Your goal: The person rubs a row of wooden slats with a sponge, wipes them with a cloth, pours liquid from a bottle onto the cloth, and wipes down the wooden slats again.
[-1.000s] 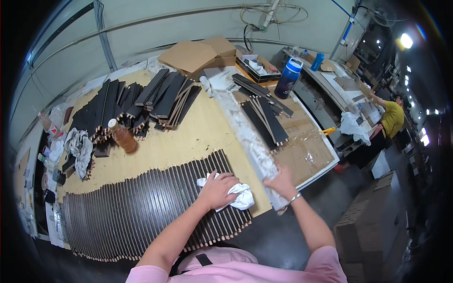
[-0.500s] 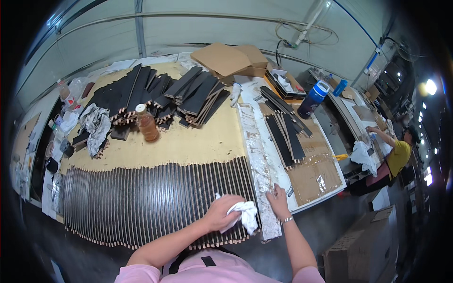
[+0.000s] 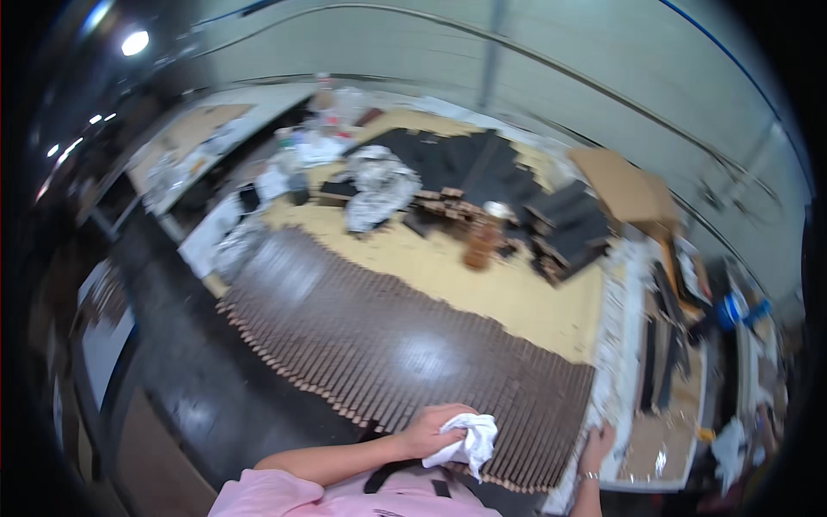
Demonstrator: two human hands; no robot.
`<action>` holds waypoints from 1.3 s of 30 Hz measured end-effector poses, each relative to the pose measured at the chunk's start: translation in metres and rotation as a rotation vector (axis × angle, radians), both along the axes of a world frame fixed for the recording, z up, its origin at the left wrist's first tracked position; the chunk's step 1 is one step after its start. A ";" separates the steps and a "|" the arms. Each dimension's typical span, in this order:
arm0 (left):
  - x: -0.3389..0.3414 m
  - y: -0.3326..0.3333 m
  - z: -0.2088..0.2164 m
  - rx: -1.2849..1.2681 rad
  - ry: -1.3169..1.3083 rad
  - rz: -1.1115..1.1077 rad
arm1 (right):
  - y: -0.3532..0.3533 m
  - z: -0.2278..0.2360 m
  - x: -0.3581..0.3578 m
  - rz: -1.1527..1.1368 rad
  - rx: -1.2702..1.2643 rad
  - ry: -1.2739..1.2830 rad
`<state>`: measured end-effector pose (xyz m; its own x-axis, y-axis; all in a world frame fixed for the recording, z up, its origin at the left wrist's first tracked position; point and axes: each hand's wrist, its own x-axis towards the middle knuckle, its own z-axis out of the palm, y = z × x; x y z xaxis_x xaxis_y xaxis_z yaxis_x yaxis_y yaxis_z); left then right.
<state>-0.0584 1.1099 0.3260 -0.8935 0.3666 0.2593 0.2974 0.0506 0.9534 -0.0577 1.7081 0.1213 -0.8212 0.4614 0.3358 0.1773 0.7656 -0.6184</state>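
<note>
My left hand point(image 3: 433, 431) is closed around a crumpled white cloth point(image 3: 469, 442). It is over the near edge of a wide row of thin dark strips point(image 3: 405, 345) with pale notched ends, laid side by side on the yellowish tabletop point(image 3: 534, 302). My right hand point(image 3: 597, 444) rests at the right end of the row, by a whitish, stained strip point(image 3: 610, 345) along the table. Its fingers look apart and nothing shows in them, though motion blurs the picture.
Behind the row stand a bottle of amber liquid point(image 3: 482, 239), piled dark boards point(image 3: 482, 172) and a smudged grey-white rag point(image 3: 379, 185). Cardboard point(image 3: 624, 185) lies at the back right. Further right are more dark strips point(image 3: 659, 345) and a blue bottle point(image 3: 730, 312).
My view has swung to the left, so the table appears tilted and further right. My left hand, still holding the cloth, is now nearer the row's front edge. My right hand stays beside the whitish strip.
</note>
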 end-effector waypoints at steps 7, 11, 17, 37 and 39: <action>0.023 -0.065 0.001 0.016 -0.198 0.185 | -0.057 0.024 -0.023 0.063 -0.322 -0.147; 0.013 -0.073 0.007 0.009 -0.087 0.219 | -0.083 0.025 -0.029 0.037 -0.380 -0.113; 0.011 -0.088 0.013 0.016 -0.064 0.213 | -0.114 0.012 -0.028 -0.056 -0.251 -0.152; 0.056 -0.290 0.070 0.372 -0.338 0.737 | -0.202 0.136 -0.115 0.160 0.072 0.121; 0.092 -0.340 0.067 0.379 -0.391 0.880 | -0.267 0.168 -0.160 0.334 0.015 0.176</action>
<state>0.0335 0.7695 0.3935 -0.8526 -0.5023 -0.1442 -0.0332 -0.2233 0.9742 -0.2177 1.4413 0.2888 -0.8546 0.1720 0.4899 -0.1914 0.7727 -0.6052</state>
